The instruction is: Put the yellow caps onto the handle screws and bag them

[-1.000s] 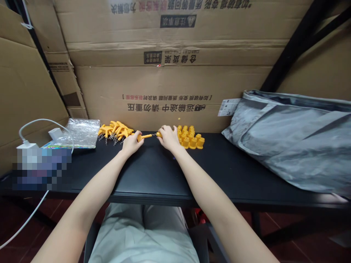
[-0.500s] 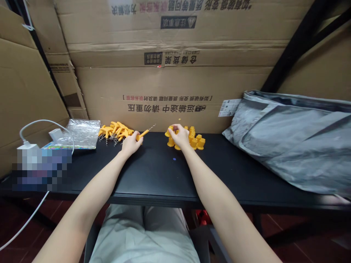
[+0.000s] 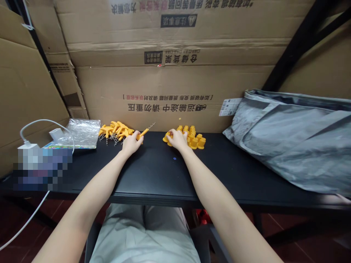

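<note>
My left hand (image 3: 131,143) is closed on a yellow corkscrew piece (image 3: 144,132) whose thin metal spiral points up and to the right. Just behind that hand lies a pile of yellow T-shaped corkscrew pieces (image 3: 116,130). My right hand (image 3: 177,139) rests at the left edge of a cluster of yellow caps (image 3: 194,139), fingers curled round one yellow cap (image 3: 166,137). Both hands are at the back of the black table (image 3: 153,171).
Cardboard boxes (image 3: 170,80) wall the table's back and left. A large grey bag (image 3: 290,138) covers the right part. A clear plastic bag (image 3: 82,132), a white charger with cable (image 3: 56,134) and a blurred item (image 3: 41,166) lie at the left.
A second ago both hands met on one corkscrew piece and cap. My right hand pulled away to the cap cluster and took hold of a cap; the left kept the corkscrew, tilting it up.
</note>
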The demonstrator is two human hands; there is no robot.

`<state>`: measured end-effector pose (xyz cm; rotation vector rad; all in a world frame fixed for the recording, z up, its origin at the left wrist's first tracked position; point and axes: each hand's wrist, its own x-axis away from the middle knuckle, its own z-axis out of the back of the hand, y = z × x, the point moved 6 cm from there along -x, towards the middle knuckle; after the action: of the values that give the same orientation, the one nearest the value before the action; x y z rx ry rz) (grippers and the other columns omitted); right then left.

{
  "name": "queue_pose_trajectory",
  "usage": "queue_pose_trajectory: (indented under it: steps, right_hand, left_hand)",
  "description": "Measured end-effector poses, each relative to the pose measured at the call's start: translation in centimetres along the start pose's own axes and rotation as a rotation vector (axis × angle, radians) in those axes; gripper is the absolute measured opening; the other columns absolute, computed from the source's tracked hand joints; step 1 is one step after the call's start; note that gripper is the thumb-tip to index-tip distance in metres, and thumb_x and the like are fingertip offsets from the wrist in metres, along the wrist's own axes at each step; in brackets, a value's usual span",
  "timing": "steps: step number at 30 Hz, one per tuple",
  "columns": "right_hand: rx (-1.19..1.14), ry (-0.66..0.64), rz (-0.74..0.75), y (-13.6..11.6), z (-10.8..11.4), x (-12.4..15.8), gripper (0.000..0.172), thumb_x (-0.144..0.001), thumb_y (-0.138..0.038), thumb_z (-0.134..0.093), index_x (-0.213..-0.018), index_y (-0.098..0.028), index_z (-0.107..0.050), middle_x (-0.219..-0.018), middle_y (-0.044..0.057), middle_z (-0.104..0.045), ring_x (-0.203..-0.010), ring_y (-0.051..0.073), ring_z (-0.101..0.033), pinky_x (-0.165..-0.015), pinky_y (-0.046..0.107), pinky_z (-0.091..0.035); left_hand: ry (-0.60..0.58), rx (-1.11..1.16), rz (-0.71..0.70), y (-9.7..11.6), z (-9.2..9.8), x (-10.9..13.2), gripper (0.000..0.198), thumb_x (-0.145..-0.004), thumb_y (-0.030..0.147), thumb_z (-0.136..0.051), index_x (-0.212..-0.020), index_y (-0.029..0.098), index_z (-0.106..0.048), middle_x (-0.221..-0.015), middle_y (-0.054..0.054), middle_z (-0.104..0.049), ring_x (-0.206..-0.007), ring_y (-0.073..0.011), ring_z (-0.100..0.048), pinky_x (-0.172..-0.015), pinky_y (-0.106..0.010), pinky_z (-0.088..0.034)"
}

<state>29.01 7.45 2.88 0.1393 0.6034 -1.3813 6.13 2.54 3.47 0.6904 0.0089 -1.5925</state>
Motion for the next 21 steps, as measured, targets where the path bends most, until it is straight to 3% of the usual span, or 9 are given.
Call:
queue_pose_trajectory:
  steps: [12,16,21]
  right_hand:
    - [0.174,-0.074,-0.017,-1.2,0.8,0.3,0.025,-0.086,-0.024,-0.044,-0.098,-0.013,-0.062,-0.098,0.019,-0.070,-0.099,0.034,-0.060,-0.091,0.053,-0.028]
    - [0.181,-0.073,0.002,-1.1,0.5,0.4,0.024,-0.088,-0.025,-0.045,-0.101,-0.014,-0.061,-0.100,0.018,-0.070,-0.102,0.034,-0.060,-0.092,0.053,-0.028]
    - [0.198,-0.055,0.007,-1.1,0.4,0.5,0.023,-0.088,-0.025,-0.045,-0.099,-0.014,-0.062,-0.095,0.018,-0.071,-0.102,0.034,-0.060,-0.093,0.054,-0.028]
  left_hand:
    - [0.020,0.015,-0.003,-0.5,-0.1,-0.3,0.037,-0.090,0.040,-0.044,-0.121,0.026,-0.061,-0.086,-0.004,-0.071,-0.081,-0.0194,-0.065,-0.074,-0.028,-0.046]
    - [0.082,0.027,0.009,-1.2,0.4,-0.8,0.034,-0.090,0.032,-0.044,-0.119,0.024,-0.061,-0.092,-0.006,-0.071,-0.085,-0.0206,-0.065,-0.077,-0.030,-0.047]
    - [0.212,0.164,0.077,-2.9,2.3,-2.2,0.029,-0.087,0.021,-0.043,-0.110,0.016,-0.061,-0.082,-0.006,-0.068,-0.081,-0.0188,-0.064,-0.077,-0.030,-0.048]
